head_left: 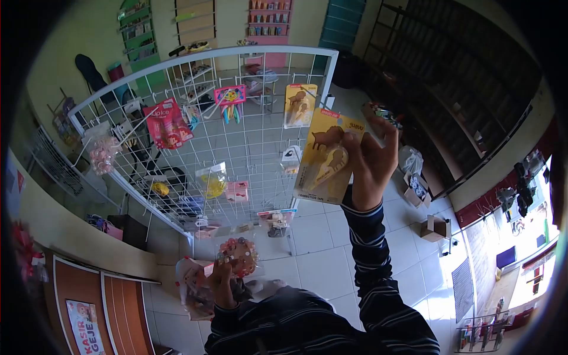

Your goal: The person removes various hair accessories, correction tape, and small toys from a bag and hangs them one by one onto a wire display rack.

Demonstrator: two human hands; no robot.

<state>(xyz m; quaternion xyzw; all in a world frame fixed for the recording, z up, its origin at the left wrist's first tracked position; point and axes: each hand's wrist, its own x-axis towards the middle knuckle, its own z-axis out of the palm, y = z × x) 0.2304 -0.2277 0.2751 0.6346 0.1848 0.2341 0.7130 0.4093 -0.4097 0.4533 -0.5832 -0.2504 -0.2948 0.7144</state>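
Raised at the right, my right hand [374, 168] grips a yellow carded pack of correction tape [313, 165] by its edge, thumb on the front. A similar yellow pack [300, 106] hangs on the white wire grid rack [260, 142] just behind it. Low and close to my body, my left hand [223, 286] is closed on a clear packet with a pink beaded bracelet [239, 253]. A plastic bag of goods [192, 284] shows beside and below that hand.
Hooks on the rack carry a red Lip Ice pack [170, 124], a pink card with coloured strips [231, 97] and a bag of pink beads [103, 152]. Cardboard boxes [435, 228] stand on the tiled floor to the right. Dark shelves [455, 89] line the wall; a brown counter [125, 307] is at lower left.
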